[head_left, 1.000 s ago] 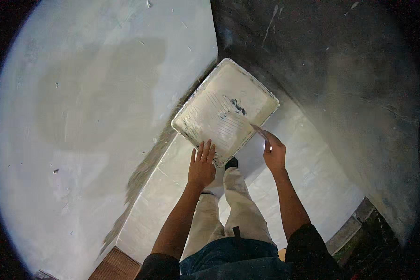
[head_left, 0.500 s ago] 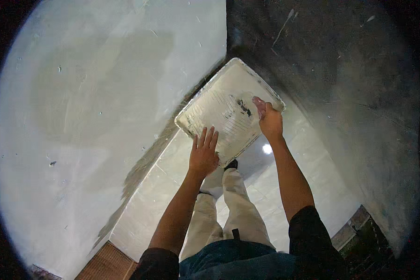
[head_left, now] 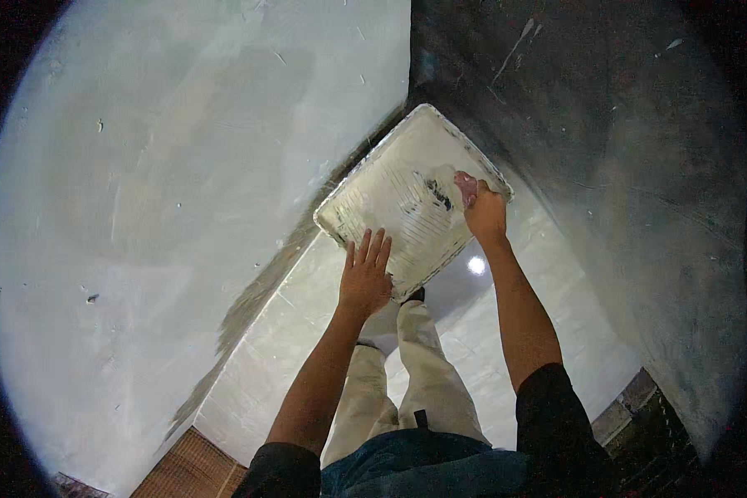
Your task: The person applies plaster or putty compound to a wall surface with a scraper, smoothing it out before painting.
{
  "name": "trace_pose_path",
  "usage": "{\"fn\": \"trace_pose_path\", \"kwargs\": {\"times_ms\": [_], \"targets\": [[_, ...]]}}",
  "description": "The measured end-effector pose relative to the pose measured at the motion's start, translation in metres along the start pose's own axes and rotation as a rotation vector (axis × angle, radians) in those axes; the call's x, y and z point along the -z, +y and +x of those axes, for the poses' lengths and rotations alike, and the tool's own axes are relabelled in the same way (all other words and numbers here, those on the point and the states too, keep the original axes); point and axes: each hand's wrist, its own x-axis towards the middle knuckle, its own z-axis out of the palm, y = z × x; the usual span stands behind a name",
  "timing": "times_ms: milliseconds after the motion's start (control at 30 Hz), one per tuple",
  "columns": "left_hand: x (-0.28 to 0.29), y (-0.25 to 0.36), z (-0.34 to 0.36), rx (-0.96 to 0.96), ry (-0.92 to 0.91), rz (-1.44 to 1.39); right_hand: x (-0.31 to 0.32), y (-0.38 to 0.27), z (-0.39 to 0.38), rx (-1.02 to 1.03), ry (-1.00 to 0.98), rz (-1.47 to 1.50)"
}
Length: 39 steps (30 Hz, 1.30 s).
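Observation:
A paint tray [head_left: 419,153] coated in cream-white paint, with a ribbed slope and a dark patch, is in the middle, near the corner. My left hand [head_left: 365,274] is at its near-left part, fingers spread and lying over the tray. My right hand [head_left: 487,213] grips a pinkish, paint-smeared hand tool [head_left: 464,184] over the tray's right side; the tool's head is hard to make out in the paint.
A pale grey wall [head_left: 149,191] fills the left, a dark patchy wall [head_left: 614,174] the right. Light floor tiles [head_left: 266,349] lie below, with my legs [head_left: 427,373] and a shoe under the tray. A brown woven surface [head_left: 187,465] is at the lower left.
My right hand has moved up and farther over the tray with the tool. My left hand has shifted slightly upward, and the tray appears a little farther right in view.

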Motion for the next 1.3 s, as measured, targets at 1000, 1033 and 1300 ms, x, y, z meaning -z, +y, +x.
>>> {"fn": "trace_pose_path", "kwargs": {"times_ms": [1000, 1033, 1300], "targets": [[0.027, -0.026, -0.076, 0.118, -0.009, 0.019, 0.004, -0.036, -0.005, 0.106, -0.299, 0.331], [0.034, -0.030, -0.082, 0.134, 0.019, 0.033, 0.014, -0.052, -0.008, 0.106, -0.363, 0.437], [0.117, -0.070, -0.135, 0.181, 0.318, 0.190, 0.057, -0.156, -0.028, 0.206, -0.593, 1.051]]}}
